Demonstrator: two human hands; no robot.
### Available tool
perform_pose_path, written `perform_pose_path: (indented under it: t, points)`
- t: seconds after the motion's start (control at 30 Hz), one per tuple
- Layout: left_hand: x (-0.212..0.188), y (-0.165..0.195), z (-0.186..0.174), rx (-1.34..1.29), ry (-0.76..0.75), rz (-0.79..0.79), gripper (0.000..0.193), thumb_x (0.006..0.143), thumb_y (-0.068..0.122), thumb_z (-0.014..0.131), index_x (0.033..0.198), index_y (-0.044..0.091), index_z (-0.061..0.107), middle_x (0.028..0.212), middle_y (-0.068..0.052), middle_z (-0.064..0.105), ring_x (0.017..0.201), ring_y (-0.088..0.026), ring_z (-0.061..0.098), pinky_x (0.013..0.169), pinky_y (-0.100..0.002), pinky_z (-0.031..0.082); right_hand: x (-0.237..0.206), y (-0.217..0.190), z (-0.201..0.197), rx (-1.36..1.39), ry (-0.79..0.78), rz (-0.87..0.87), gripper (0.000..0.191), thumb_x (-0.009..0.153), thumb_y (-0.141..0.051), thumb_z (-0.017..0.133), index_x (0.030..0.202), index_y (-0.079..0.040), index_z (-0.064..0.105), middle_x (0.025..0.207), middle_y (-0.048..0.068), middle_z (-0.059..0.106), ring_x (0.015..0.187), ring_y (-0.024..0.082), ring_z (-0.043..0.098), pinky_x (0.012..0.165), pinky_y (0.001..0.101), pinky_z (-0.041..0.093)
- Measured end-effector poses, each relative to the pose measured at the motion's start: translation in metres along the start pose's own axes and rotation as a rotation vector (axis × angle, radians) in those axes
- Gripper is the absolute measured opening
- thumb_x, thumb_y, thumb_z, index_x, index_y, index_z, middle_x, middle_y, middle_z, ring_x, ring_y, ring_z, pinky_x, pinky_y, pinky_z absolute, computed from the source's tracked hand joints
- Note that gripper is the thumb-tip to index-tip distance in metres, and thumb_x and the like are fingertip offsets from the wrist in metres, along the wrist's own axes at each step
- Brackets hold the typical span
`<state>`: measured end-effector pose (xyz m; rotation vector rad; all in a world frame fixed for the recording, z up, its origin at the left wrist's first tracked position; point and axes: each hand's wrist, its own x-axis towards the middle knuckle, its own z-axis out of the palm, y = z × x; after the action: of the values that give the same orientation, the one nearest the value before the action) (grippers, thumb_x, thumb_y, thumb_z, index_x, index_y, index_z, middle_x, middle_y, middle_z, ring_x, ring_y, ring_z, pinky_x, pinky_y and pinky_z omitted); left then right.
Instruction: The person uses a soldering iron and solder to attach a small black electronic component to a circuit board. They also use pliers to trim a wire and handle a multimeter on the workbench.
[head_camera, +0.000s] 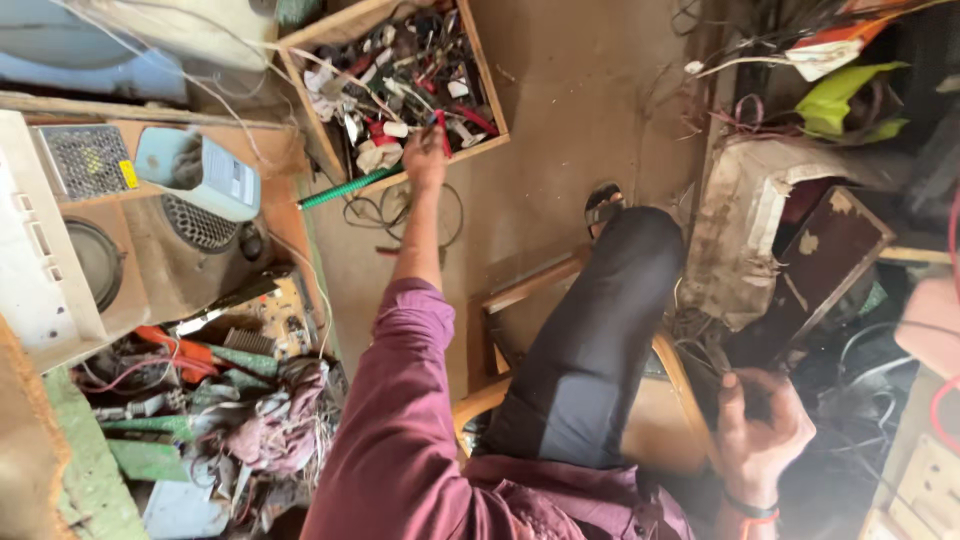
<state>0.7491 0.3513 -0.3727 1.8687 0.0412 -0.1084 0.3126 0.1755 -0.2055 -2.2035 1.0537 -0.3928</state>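
A red-handled tool (441, 132) is pinched in the left hand (426, 158), whose fingers are closed round it, at the near edge of one open wooden box (486, 82) standing on the dirt floor (560, 110). The tool's tip pokes in among the box's jumble of white plugs, red parts and tangled wires; these are too many and too mixed to count. One green ribbed rod (345, 188) lies slanted against the box's near left corner, and a loop of dark cable (400, 210) lies on the floor just beside the hand's wrist.

The right hand (762, 425) is held apart, well away from the box, fingers curled loosely inward and gripping nothing that can be seen; a band sits at its wrist. One knee in dark trousers (600, 330) rises between the two hands, over a wooden chair frame (520, 290). One sandalled foot (603, 205) rests on the floor beyond it.
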Motion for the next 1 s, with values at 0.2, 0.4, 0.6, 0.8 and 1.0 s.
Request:
perform_pose_path:
  t: [0.2,0.4,0.6,0.8,1.0]
  points:
    - [-0.023,-0.018,-0.022,0.254,-0.066,-0.213,0.029,0.09,0.027,0.073,0.107,0.003,0.073,0.1,-0.015,0.076,0.094,-0.03,0.072,0.083,-0.041,0.055,-0.036,0.023,0.001,-0.019,-0.043,0.066,0.016,0.101,-0.014,0.076,0.102,0.001,0.069,0.086,0.009,0.07,0.075,0.014,0.064,0.076,0.0269,0.051]
    - [-0.01,-0.011,0.013,0.526,-0.047,-0.289,0.037,0.087,0.036,0.073,0.11,0.007,0.073,0.108,-0.021,0.075,0.103,-0.04,0.07,0.091,-0.05,0.054,-0.014,0.022,0.01,-0.079,-0.049,0.024,0.018,0.102,-0.019,0.076,0.106,-0.002,0.071,0.096,0.011,0.073,0.091,0.018,0.068,0.091,0.0306,0.053]
    - [0.036,-0.01,0.066,0.55,-0.028,-0.427,0.05,0.082,0.037,0.079,0.114,0.0,0.066,0.099,-0.023,0.073,0.094,-0.041,0.069,0.081,-0.05,0.053,0.039,0.012,0.034,-0.204,-0.087,0.209,0.018,0.096,-0.021,0.078,0.105,-0.005,0.074,0.089,0.011,0.074,0.082,0.018,0.07,0.082,0.0326,0.053]
    - [0.064,-0.021,0.104,0.027,0.074,-0.754,0.033,0.096,0.036,0.066,0.096,0.004,0.073,0.069,-0.013,0.063,0.055,-0.029,0.058,0.049,-0.044,0.041,0.051,0.019,0.044,-0.137,-0.125,0.271,0.019,0.095,-0.021,0.076,0.105,-0.006,0.073,0.091,0.009,0.074,0.085,0.017,0.069,0.084,0.0299,0.053]
    - [0.049,-0.023,0.098,-0.445,0.191,-0.98,0.028,0.103,0.033,0.059,0.093,0.008,0.067,0.062,-0.005,0.057,0.045,-0.02,0.052,0.04,-0.036,0.038,0.026,0.039,0.024,-0.089,-0.085,0.254,0.019,0.096,-0.019,0.076,0.105,-0.003,0.073,0.086,0.01,0.072,0.084,0.017,0.066,0.083,0.0312,0.051]
